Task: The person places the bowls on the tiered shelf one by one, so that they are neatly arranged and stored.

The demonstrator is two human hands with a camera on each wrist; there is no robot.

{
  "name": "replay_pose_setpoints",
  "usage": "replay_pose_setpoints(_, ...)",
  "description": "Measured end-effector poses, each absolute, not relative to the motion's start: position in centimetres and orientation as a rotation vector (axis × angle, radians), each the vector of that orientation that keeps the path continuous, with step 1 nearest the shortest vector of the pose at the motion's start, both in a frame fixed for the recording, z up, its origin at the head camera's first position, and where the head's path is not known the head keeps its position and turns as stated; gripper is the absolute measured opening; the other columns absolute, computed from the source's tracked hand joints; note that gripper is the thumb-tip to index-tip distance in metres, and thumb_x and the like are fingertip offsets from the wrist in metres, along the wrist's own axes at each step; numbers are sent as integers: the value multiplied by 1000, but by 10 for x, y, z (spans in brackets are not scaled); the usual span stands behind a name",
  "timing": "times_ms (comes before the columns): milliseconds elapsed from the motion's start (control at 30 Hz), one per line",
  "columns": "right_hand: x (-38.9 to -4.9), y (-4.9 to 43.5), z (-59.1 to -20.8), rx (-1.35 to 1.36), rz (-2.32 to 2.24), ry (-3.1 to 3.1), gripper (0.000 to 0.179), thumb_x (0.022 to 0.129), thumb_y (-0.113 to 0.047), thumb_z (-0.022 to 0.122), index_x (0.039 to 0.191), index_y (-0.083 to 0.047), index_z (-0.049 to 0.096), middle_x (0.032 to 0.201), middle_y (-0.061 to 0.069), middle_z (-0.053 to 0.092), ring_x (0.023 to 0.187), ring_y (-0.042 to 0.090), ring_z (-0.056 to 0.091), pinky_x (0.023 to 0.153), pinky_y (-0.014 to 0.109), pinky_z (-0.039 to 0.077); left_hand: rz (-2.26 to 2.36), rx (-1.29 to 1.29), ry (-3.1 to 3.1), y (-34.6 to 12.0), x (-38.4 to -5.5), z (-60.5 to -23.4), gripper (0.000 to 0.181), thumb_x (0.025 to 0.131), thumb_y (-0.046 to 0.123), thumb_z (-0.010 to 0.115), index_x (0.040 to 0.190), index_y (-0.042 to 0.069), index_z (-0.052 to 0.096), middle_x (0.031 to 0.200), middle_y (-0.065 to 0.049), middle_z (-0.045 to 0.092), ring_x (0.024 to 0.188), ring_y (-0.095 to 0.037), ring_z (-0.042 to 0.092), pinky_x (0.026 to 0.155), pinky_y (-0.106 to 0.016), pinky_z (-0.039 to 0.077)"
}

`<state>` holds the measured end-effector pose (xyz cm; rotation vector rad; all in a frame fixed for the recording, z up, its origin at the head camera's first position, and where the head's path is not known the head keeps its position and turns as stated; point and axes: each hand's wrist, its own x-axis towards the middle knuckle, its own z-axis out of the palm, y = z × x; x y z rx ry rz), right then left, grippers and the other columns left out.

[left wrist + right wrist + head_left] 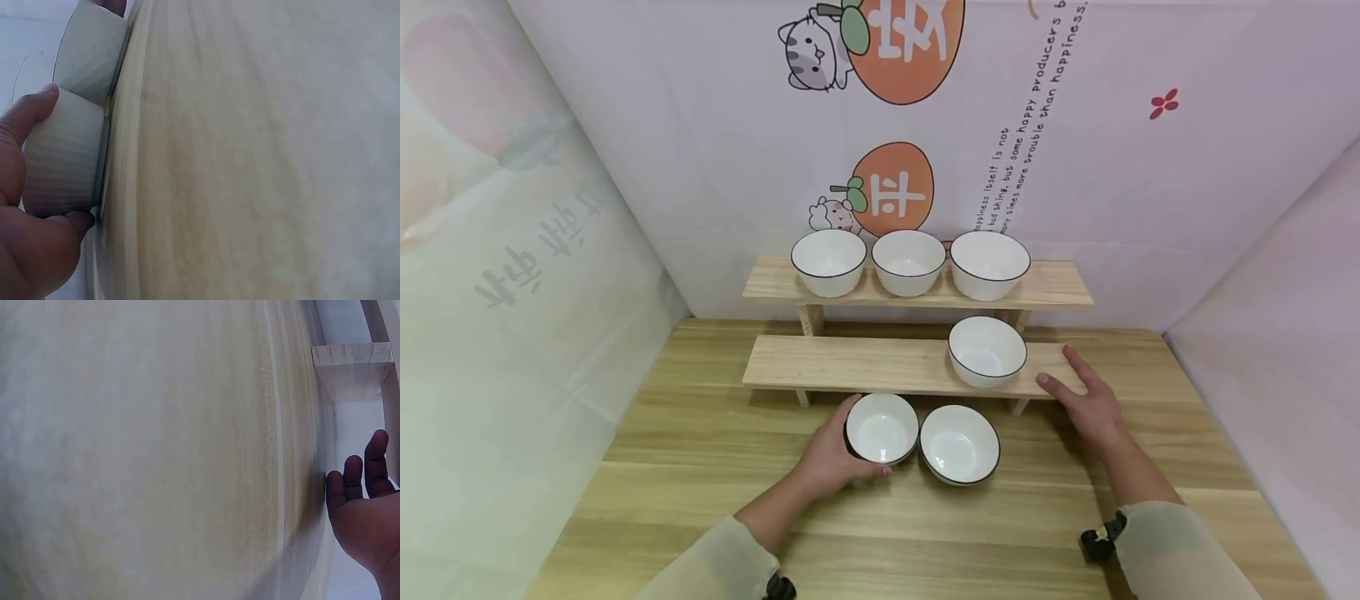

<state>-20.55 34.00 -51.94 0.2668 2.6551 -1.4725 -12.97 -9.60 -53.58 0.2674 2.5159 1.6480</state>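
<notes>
My left hand (837, 454) grips a white bowl (882, 428) with a dark rim, standing on the table before the shelf. The thumb lies along its near side and the fingers go round its left. In the left wrist view, thumb and fingertips press the wall of this bowl (65, 153). Close by on its right stands a similar white bowl (959, 444). My right hand (1093, 410) holds the right end of the lower wooden shelf board (850, 360), thumb and index finger on top. Its other fingers (354, 478) show below the board in the right wrist view.
One white bowl (987, 351) sits on the right part of the lower board. Three more, a left bowl (829, 262), a middle bowl (909, 262) and a right bowl (989, 265), line the upper board (1060, 283). A printed cloth wall (700, 125) rises behind the wooden table (1000, 542).
</notes>
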Motion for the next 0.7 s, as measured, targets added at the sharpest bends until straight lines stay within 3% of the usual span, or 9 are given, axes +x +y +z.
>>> replay_pose_setpoints(367,-205,340,-519,252,-1472,2666,97,92,-69,65,166,-41,9,171,22,8,154,52,8,119,71,14,1618,251,2545,-99,-125,-535,125,57,32,104,160,18,35,146,-13,55,131,-33,55,109,-55,43)
replay_pose_setpoints(700,-205,341,-520,240,-1498,2659,95,93,-67,65,166,-42,10,172,20,7,155,51,8,120,70,14,1667,280,2526,-104,-123,-526,123,56,35,104,159,23,38,144,-11,57,128,-30,58,108,-54,44)
